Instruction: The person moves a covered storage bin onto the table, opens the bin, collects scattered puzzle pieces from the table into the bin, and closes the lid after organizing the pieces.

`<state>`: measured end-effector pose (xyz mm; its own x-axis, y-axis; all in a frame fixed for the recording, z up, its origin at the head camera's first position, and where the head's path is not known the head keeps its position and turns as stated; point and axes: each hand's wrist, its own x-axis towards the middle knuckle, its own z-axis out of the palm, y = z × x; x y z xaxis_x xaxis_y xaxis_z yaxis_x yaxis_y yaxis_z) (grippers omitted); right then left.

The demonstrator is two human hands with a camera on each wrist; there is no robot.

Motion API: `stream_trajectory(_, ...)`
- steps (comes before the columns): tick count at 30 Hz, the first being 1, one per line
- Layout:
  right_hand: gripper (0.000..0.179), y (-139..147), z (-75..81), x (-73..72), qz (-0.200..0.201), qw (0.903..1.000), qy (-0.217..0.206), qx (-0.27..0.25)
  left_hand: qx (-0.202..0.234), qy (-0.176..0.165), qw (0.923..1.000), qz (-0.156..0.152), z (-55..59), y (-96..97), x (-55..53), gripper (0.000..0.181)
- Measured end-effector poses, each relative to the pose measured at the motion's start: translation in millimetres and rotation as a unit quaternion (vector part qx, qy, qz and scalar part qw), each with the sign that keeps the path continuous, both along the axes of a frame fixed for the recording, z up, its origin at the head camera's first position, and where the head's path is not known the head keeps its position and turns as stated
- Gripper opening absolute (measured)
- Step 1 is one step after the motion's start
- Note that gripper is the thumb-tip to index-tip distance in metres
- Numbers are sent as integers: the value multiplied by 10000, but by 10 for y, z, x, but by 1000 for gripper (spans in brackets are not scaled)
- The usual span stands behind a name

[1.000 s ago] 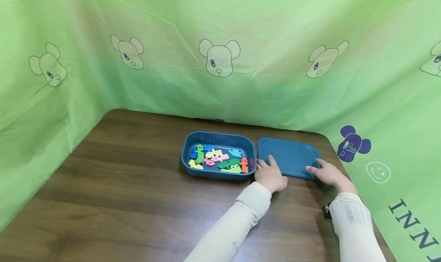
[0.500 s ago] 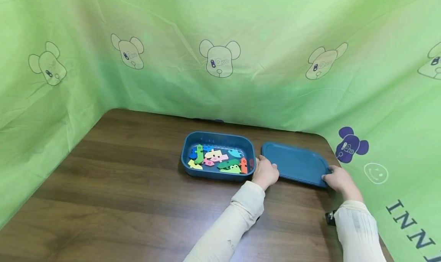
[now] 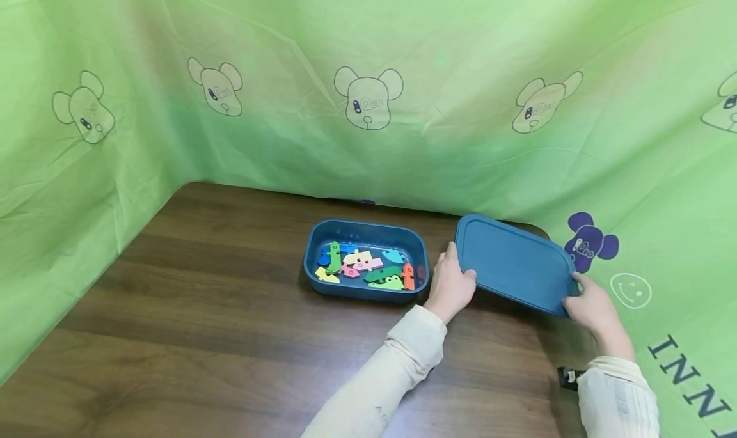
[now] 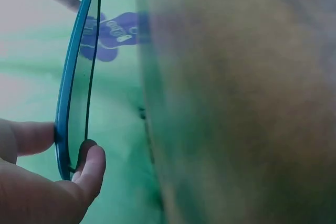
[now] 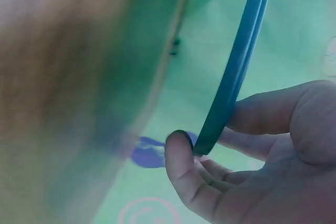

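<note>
A flat blue lid [image 3: 515, 262] with rounded corners is raised off the table and tilted, held between both hands. My left hand [image 3: 451, 288] pinches its left end; in the left wrist view the thumb lies on one face of the lid [image 4: 71, 72] and fingers on the other. At the opposite end my right hand [image 3: 595, 310] pinches the near right corner, thumb and fingers on either side of the edge in the right wrist view. Just left of my left hand stands an open blue box [image 3: 366, 293], with several colourful flat animal-shaped pieces [image 3: 365, 262] lying inside.
The wooden table [image 3: 230, 336] spreads to the left and front. Green printed cloth [image 3: 368, 163] hangs close behind its back edge and along both sides. A small black device [image 3: 569, 378] sits at the right wrist.
Both hands have closed on the lid and lifted it from the table, shifting it right and tilting it. The box and the pieces in it have stayed put.
</note>
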<state>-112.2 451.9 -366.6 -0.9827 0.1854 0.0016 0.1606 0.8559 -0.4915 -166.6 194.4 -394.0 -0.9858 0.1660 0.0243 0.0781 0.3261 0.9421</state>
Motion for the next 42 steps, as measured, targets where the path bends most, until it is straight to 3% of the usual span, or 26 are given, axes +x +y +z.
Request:
stream_trajectory(3,66,-101,127,-9,48,9997,239,60,-33,175,9998,-1,102,-97,-17,74)
stream_trajectory(9,70,-382,323,-33,214,9989,362,202,-1066,875,9902,-202,266,-385,-60,73)
stream_trajectory(15,56,-734,419,-61,318,9953,885,245,-1194,875,9862,-745,326,-836,-109,95)
stream_trajectory(20,65,-1051,482,-72,567,9934,987,105,-1455,1023,9815,-709,320,-1205,-144,104)
stream_trajectory(27,86,-1445,433,-118,1250,9863,1034,283,-1725,1298,9753,-470,316,-1699,-124,98)
stream_trajectory(33,93,-1699,355,-138,1511,9827,1016,348,-1902,1530,9694,-278,344,-2047,-51,97)
stream_trajectory(38,93,-1871,289,-131,1606,9826,877,321,-2136,1671,9623,-213,278,-2307,31,95)
stream_trajectory(42,93,-1995,197,-136,1666,9836,656,230,-2374,1635,9573,-212,162,-2495,86,92)
